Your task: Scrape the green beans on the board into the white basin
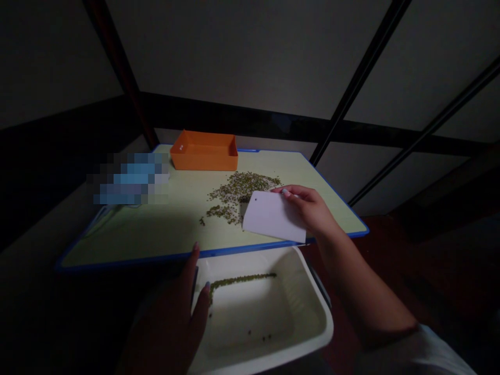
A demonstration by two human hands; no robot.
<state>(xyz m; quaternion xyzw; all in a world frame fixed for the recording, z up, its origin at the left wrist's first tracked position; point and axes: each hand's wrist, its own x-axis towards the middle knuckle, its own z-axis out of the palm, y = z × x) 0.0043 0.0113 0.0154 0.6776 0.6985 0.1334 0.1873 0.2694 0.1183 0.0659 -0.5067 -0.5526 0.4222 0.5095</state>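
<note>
My right hand (314, 208) pinches a flat white scraper (273, 216) with a small hole in its corner. The scraper is tilted over the near edge of the pale table, beside a spread of small green-brown grains (250, 182). Below that edge is a white basin (312, 325), with a line of the same grains along its far inner side and a few loose on its bottom. At the basin's left rim, my left hand (175, 307) grips it, thumb inside and index finger at the outer side. Shadow hides its other fingers.
An orange tray (205, 156) stands at the back of the blue-edged table (164, 229). Toward the left lies a blurred-out blue item (135, 179). A wall with dark strips (242, 112) rises behind, and reddish floor shows at right.
</note>
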